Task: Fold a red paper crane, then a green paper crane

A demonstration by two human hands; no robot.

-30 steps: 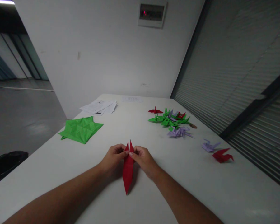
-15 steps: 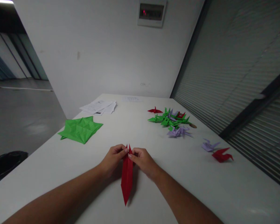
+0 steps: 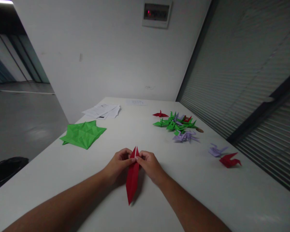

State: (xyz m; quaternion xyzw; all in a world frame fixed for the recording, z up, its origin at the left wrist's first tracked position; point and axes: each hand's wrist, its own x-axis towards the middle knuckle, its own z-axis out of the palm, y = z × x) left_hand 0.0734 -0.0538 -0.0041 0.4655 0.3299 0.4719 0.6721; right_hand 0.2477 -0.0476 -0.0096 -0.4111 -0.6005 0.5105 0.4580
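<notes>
Between my two hands is a folded red origami paper [image 3: 132, 183], long and narrow, with two points at its far end and one point toward me. My left hand [image 3: 118, 164] pinches its left edge near the split, thumb on top. On the other side my right hand [image 3: 150, 166] grips the right edge the same way, its thumb close to the left one. Both hands are closed on the paper; the fingers underneath are partly hidden. A narrow slit shows between the two far points.
Green creased paper sheets [image 3: 84, 134] lie at the left, with printed pages [image 3: 102, 111] behind them. A pile of folded paper cranes [image 3: 175, 123] is at the right back. A purple crane [image 3: 217, 150] and a red crane [image 3: 230, 160] sit nearer the right edge. A black bin [image 3: 7, 170] stands at lower left.
The red paper has shifted a little away from me, its near tip now farther up. Both thumbs have moved slightly right and lower along the paper, still pinching it.
</notes>
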